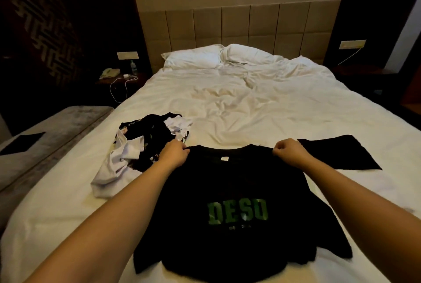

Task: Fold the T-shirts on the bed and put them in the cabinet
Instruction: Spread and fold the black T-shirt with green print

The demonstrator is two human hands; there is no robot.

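A black T-shirt (pixel 230 182) with green letters lies spread front-up on the white bed (pixel 262 105), its collar pointing toward the pillows. My left hand (pixel 174 154) pinches the shirt's left shoulder beside the collar. My right hand (pixel 289 151) pinches the right shoulder. The right sleeve (pixel 337 155) lies flat out to the right. The left sleeve is hidden under my arm. A heap of black and white T-shirts (pixel 141 143) lies just left of my left hand.
Two white pillows (pixel 205 57) rest against the padded headboard. A grey bench (pixel 45 137) stands along the bed's left side. A bedside table (pixel 118 77) with a phone, bottle and white cable sits at the far left. No cabinet shows.
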